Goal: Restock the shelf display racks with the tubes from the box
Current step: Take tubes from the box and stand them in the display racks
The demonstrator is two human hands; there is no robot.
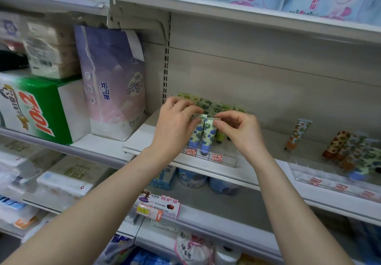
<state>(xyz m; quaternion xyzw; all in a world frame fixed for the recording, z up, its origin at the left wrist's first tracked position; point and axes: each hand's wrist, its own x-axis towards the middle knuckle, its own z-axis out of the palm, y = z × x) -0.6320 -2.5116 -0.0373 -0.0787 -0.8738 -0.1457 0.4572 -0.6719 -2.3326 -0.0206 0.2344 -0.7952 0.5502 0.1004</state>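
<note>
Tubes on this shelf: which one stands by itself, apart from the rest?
The orange-patterned tube: it stands tilted and alone, between the blue-flower tubes packed in the left rack and the pile on the right.

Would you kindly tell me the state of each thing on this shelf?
Left hand, pinching the left blue-flowered cream tube, upright, cap down.
Right hand, pinching the right blue-flowered cream tube, upright, cap down.
Clear plastic display rack, partly filled with upright tubes.
Orange-patterned tube, standing tilted outside the racks.
Second clear plastic rack, tubes lying jumbled.
</note>
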